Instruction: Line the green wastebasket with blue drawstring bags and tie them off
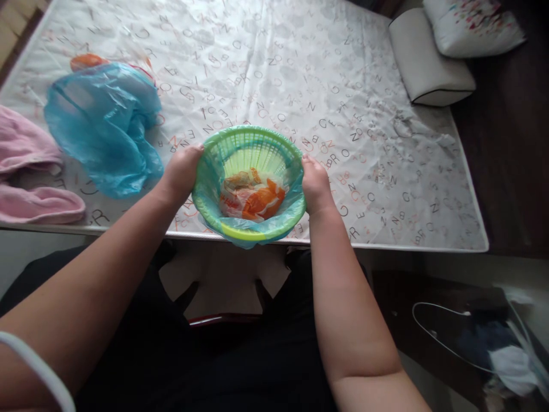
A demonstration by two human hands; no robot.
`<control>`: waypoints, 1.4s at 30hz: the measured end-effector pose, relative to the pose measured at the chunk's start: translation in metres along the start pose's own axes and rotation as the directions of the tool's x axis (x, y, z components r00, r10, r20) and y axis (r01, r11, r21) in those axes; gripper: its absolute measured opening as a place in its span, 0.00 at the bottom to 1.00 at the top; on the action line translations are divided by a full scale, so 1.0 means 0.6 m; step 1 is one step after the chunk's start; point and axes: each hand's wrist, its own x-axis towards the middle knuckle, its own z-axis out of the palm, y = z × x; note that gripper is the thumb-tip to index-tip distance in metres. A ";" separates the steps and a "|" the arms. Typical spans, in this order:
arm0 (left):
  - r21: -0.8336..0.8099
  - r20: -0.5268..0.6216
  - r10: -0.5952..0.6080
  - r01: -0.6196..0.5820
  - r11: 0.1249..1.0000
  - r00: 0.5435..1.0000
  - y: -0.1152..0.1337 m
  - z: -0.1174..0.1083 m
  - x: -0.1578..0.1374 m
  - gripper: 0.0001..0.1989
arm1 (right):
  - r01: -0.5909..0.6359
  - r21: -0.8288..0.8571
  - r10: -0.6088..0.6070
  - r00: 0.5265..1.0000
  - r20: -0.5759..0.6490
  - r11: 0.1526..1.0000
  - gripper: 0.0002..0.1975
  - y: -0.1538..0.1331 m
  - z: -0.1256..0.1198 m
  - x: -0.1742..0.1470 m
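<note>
Both hands clamped on a green plastic basket, one per side: left hand [184, 169] on left rim, right hand [316, 180] on right rim, thumbs up at the edge, other fingers mostly out of sight. Basket [257, 154] is round, slatted, with a yellow stretch on the near rim, held over the near edge of a letter-printed mattress [266, 46], mouth facing up; can't tell if its base touches down. Thin bluish plastic liner [295, 200] inside, folded over the near rim. Crumpled orange and clear wrappers [261, 200] lie in the bottom. Left of basket, apart from it: puffed-up blue plastic bag [103, 126] on the mattress, orange packet [88, 61] just behind it. Pink cloth [26, 140] at far left, near the bag. Far right corner: pale bolster [424, 63], with a white pillow [472, 26] against it. Wearer's dark-clothed legs [240, 372] below the mattress edge. Lower right, dim: white cable [441, 337] in a loop, near a white crumpled item [512, 366], type unclear.
</note>
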 end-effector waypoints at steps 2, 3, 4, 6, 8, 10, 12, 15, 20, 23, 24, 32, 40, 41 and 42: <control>-0.030 -0.020 -0.049 0.049 0.998 0.999 0.004 0.002 -0.001 0.15 | 0.005 0.005 -0.005 1.000 0.002 1.000 0.29 0.000 0.000 0.000; -0.042 -0.024 -0.062 0.061 0.997 0.998 0.006 0.004 -0.002 0.14 | 0.003 0.005 -0.003 1.000 0.006 1.000 0.30 0.001 0.000 0.000; -0.050 -0.022 -0.063 0.062 0.997 0.998 0.008 0.005 -0.003 0.14 | 0.001 0.004 -0.001 1.000 0.009 1.000 0.30 0.001 0.000 0.000; -0.062 -0.011 -0.057 0.056 0.997 0.998 0.011 0.007 -0.004 0.14 | -0.005 -0.003 0.005 1.000 0.015 1.000 0.31 0.002 0.000 -0.001; -0.066 -0.008 -0.055 0.054 0.996 0.998 0.012 0.008 -0.004 0.15 | -0.005 -0.003 0.005 1.000 0.013 1.000 0.30 0.003 0.000 -0.001; -0.063 -0.013 -0.065 0.064 0.996 0.998 0.011 0.008 -0.004 0.15 | -0.004 0.004 0.004 1.000 0.010 1.000 0.30 0.004 0.000 -0.001; -0.057 -0.020 -0.067 0.065 0.996 0.998 0.010 0.007 -0.003 0.14 | -0.003 0.006 0.003 1.000 0.014 1.000 0.30 0.004 -0.001 -0.001; -0.056 -0.023 -0.061 0.060 0.997 0.998 0.010 0.008 -0.003 0.14 | 0.001 0.005 -0.001 1.000 0.019 1.000 0.29 0.005 -0.001 -0.001; -0.065 -0.017 -0.079 0.078 0.995 0.997 0.013 0.009 -0.005 0.14 | -0.006 0.034 0.006 1.000 0.003 0.999 0.28 0.004 -0.001 0.000; -0.055 -0.021 -0.072 0.071 0.996 0.997 0.013 0.008 -0.005 0.14 | -0.006 0.030 0.006 1.000 0.012 1.000 0.28 0.002 0.000 0.000; -0.052 -0.024 -0.072 0.071 0.996 0.997 0.012 0.008 -0.005 0.15 | -0.006 0.023 0.006 1.000 0.014 1.000 0.28 0.001 0.000 -0.001; -0.051 -0.016 -0.067 0.066 0.997 0.998 0.005 0.005 -0.002 0.18 | -0.012 -0.001 0.012 1.000 0.006 1.000 0.29 0.001 0.000 0.001; -0.044 -0.024 -0.075 0.074 0.996 0.997 0.003 0.004 -0.001 0.16 | -0.011 0.022 0.011 1.000 0.002 1.000 0.28 0.002 0.000 0.000; -0.039 -0.018 -0.059 0.058 0.998 0.998 0.001 0.004 -0.001 0.16 | -0.011 0.023 0.011 1.000 0.003 1.000 0.28 0.001 0.000 -0.001; -0.031 -0.013 -0.039 0.039 0.999 0.999 0.000 0.003 0.000 0.16 | -0.011 0.019 0.011 1.000 0.006 1.000 0.28 0.001 0.000 -0.001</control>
